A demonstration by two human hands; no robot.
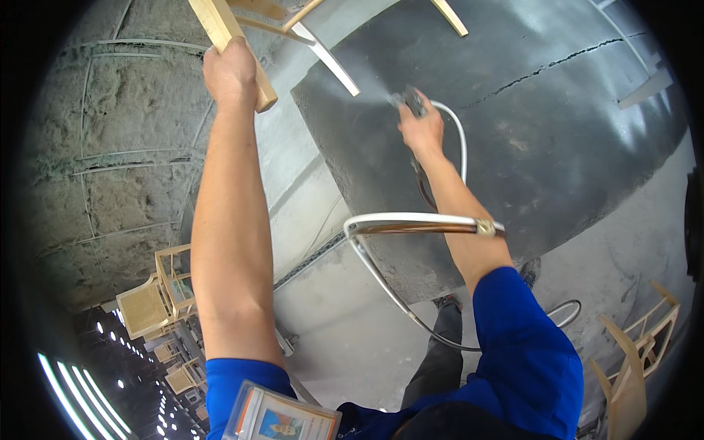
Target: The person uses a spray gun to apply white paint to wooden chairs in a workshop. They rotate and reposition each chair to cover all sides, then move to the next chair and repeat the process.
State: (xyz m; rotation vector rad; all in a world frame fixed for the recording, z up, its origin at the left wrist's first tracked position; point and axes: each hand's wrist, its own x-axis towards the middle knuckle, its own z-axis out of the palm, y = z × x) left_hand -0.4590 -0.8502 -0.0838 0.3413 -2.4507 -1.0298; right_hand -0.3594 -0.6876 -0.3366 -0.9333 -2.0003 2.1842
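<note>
My left hand [231, 70] is closed around a thick, pale wooden bar [265, 99] at the upper left. Whether the bar joins the wooden chair frame beside it cannot be seen. Of that frame, a leg [337, 67] and another leg [450, 17] show at the top edge. My right hand [423, 132] grips a spray gun [408, 101], partly blurred and hidden by the fingers. A pale mist hangs between its nozzle and the nearer leg. From the gun a white hose [463, 143] curves down, and hose also loops over my right forearm.
Beneath the gun lies a large dark, cracked sheet [543, 169]. A rough, grey-coated filter wall [132, 125] stands at left. Wooden chairs [147, 304] are at lower left, and another chair [634, 367] is at lower right. Hose crosses before my body.
</note>
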